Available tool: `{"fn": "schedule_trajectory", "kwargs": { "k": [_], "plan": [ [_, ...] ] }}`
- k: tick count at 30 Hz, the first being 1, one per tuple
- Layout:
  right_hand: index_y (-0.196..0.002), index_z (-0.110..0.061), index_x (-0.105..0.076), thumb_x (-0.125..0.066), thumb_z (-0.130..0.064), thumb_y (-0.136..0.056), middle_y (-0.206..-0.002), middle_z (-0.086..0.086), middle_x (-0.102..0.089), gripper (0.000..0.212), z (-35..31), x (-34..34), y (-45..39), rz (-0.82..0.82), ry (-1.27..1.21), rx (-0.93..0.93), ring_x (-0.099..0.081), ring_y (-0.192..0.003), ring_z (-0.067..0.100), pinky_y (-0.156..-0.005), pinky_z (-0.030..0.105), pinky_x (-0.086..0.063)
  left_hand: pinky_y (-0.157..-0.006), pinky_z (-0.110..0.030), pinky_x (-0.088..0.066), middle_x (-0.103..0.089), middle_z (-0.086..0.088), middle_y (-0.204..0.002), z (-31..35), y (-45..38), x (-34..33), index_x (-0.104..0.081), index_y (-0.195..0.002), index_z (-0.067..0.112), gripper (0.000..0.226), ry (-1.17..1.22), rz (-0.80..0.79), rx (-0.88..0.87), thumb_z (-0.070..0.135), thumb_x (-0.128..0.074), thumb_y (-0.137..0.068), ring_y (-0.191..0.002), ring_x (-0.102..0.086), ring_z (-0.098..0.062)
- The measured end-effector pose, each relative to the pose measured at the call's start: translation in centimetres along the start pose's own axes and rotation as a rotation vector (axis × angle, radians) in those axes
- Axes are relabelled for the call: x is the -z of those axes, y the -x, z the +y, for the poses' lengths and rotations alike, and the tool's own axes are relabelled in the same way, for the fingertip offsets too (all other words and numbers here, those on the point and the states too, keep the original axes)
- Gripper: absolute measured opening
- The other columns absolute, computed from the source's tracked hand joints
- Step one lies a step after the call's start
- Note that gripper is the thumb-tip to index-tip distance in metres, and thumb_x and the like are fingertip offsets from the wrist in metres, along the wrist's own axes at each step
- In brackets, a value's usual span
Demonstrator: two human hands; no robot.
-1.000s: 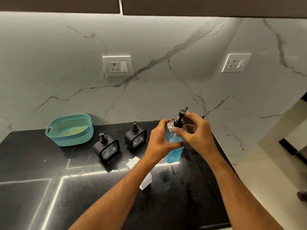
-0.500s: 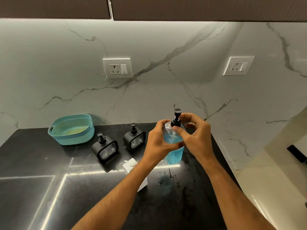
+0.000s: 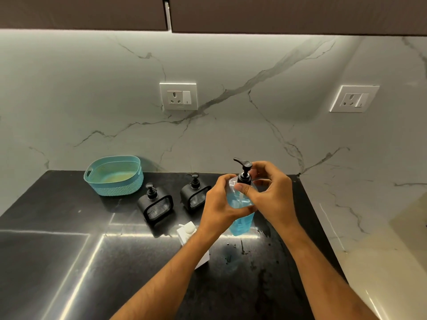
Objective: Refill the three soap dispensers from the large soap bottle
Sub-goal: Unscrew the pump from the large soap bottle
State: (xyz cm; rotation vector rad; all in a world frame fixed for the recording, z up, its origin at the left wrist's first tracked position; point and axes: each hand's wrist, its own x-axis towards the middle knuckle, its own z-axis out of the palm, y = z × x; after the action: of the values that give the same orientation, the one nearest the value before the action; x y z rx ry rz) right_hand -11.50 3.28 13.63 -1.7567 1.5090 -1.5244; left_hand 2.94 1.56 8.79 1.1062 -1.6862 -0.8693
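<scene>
Head view, centre of frame: left hand wrapping round the clear blue soap bottle, hiding its middle; right hand pinching the black pump collar. Lower centre, white dispenser half hidden behind the left forearm. Left of centre, two black dispensers standing on the black counter.

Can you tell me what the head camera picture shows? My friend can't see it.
Two hands hold a clear bottle of blue soap on a black counter: the left hand grips its body, the right hand pinches its black pump. Two black dispensers, a white one and a teal basket sit nearby.
</scene>
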Motion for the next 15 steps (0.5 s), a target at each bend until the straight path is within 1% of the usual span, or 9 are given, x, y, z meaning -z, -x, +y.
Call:
{"fn": "schedule_trajectory", "kwargs": {
  "k": [3, 5, 8, 10, 12, 15],
  "plan": [
    [-0.114, -0.024, -0.065, -0.091, -0.03, -0.075, -0.101, -0.007, -0.072, 0.046, 0.03, -0.43, -0.15, 0.014, -0.018, -0.006, -0.071, -0.095, 0.011, -0.084, 0.018, -0.058, -0.096, -0.019, -0.056, -0.066, 0.007, -0.124, -0.09, -0.03, 0.1, -0.051, -0.135, 0.021, 0.079, -0.009, 0.004, 0.011, 0.031, -0.096, -0.071, -0.112, -0.066, -0.009],
    [-0.114, -0.025, -0.065, -0.089, -0.028, -0.076, -0.102, -0.01, -0.072, 0.045, -0.06, -0.56, -0.24, 0.009, -0.049, -0.009, -0.071, -0.096, 0.011, -0.086, 0.022, -0.059, -0.095, -0.017, -0.055, -0.065, 0.009, -0.124, -0.13, -0.05, 0.23, -0.05, -0.134, 0.024, 0.079, -0.013, 0.013, 0.025, 0.031, -0.096, -0.071, -0.111, -0.066, -0.008],
    [-0.119, -0.027, -0.063, -0.085, -0.027, -0.08, -0.11, -0.014, -0.071, 0.045, -0.29, -0.56, -0.31, -0.036, -0.087, -0.002, -0.07, -0.103, 0.007, -0.091, 0.028, -0.06, -0.096, -0.013, -0.052, -0.063, 0.009, -0.125, -0.17, -0.15, 0.55, -0.048, -0.134, 0.026, 0.079, -0.022, 0.031, 0.038, 0.032, -0.095, -0.071, -0.111, -0.065, -0.008],
    [-0.128, -0.024, -0.062, -0.083, -0.023, -0.083, -0.118, -0.011, -0.071, 0.05, -0.33, -0.57, -0.46, -0.077, -0.097, 0.021, -0.068, -0.11, 0.007, -0.095, 0.03, -0.059, -0.098, -0.013, -0.051, -0.064, 0.008, -0.127, -0.27, -0.27, 0.73, -0.048, -0.134, 0.026, 0.078, -0.029, 0.036, 0.037, 0.033, -0.095, -0.072, -0.113, -0.064, -0.008],
    [-0.135, -0.021, -0.06, -0.085, -0.024, -0.082, -0.122, -0.011, -0.07, 0.058, -0.36, -0.65, -0.64, -0.094, -0.097, 0.035, -0.067, -0.113, 0.006, -0.095, 0.026, -0.057, -0.094, -0.006, -0.047, -0.061, 0.014, -0.124, -0.26, -0.38, 0.87, -0.047, -0.132, 0.03, 0.077, -0.04, 0.037, 0.044, 0.032, -0.094, -0.072, -0.11, -0.061, 0.001],
    [-0.135, -0.021, -0.06, -0.089, -0.03, -0.077, -0.118, -0.01, -0.07, 0.065, -0.42, -0.84, -0.91, -0.075, -0.084, 0.042, -0.066, -0.109, 0.005, -0.091, 0.019, -0.056, -0.09, 0.001, -0.042, -0.056, 0.019, -0.123, -0.24, -0.51, 0.92, -0.044, -0.132, 0.033, 0.078, -0.057, 0.038, 0.046, 0.032, -0.095, -0.072, -0.107, -0.056, 0.012]
  ]
}}
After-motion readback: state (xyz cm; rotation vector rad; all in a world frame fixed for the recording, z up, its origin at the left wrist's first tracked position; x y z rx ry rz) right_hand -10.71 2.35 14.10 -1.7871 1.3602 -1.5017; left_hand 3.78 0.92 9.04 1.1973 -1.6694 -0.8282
